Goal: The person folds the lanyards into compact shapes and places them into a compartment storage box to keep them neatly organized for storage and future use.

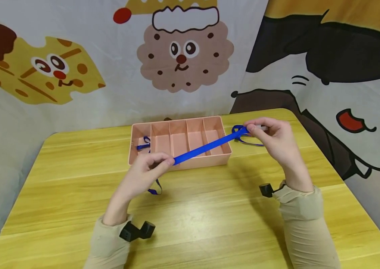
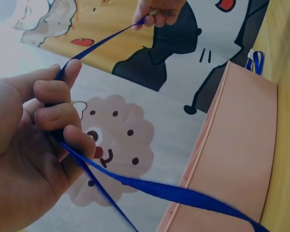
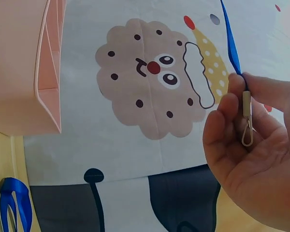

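Nearest me, the left hand (image 1: 146, 172) has a narrow pinch on the blue strap (image 1: 206, 147), which spans the air at a slant, partly in front of the pink tray (image 1: 210, 160). Farther off, the right hand (image 1: 279, 142) pinches its other end, just beside a metal clip (image 3: 247, 118). I judge the strap light, limp and hardly fragile, perhaps slippery; I'd favour holding it by the clip end, the one stiff part.

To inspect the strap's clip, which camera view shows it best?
The right wrist view: the clip appears large and clear in the right hand. Head and left wrist views show only a pale bit of it.
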{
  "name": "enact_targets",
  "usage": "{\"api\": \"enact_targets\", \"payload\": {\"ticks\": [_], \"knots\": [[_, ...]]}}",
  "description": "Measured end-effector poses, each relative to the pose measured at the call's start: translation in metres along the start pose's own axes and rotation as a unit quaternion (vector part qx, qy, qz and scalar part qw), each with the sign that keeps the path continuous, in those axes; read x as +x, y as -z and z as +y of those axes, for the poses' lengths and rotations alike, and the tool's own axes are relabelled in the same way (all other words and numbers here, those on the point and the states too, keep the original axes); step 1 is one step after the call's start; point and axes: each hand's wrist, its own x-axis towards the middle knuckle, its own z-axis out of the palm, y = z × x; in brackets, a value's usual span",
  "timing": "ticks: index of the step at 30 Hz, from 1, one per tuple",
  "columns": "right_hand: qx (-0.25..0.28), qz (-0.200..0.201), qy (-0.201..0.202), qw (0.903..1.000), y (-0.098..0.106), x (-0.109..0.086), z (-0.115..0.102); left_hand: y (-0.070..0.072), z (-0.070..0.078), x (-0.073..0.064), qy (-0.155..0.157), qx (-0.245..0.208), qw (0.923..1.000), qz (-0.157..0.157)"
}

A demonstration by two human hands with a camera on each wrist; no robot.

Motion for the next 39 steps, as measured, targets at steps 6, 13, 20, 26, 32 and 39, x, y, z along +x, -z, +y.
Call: {"api": "enact_targets", "payload": {"ticks": [6, 13, 20, 26, 32, 39], "knots": [[-0.005, 0.013, 0.000, 0.9999, 0.000, 0.001, -0.001, -0.002, 0.002, -0.001, -0.020, -0.030, 0.9994, -0.004], [-0.026, 0.029, 0.004, 0.9992, -0.002, 0.001, -0.003, -0.005, 0.008, -0.001, 0.024, -0.022, 0.9995, -0.005], [-0.018, 0.035, 0.014, 0.9991, -0.003, 0.000, -0.005, -0.007, 0.009, 0.000, 0.039, -0.023, 0.9989, 0.010], [-0.005, 0.037, 0.024, 0.9990, -0.004, 0.000, -0.006, -0.008, 0.009, -0.001, 0.027, -0.026, 0.9993, -0.001], [0.002, 0.031, 0.028, 0.9991, -0.005, 0.000, -0.004, -0.008, 0.010, 0.001, 0.062, -0.016, 0.9971, -0.042], [-0.010, 0.016, 0.027, 0.9995, -0.005, 0.000, -0.001, -0.011, 0.012, 0.002, 0.064, -0.012, 0.9972, -0.038]]}}
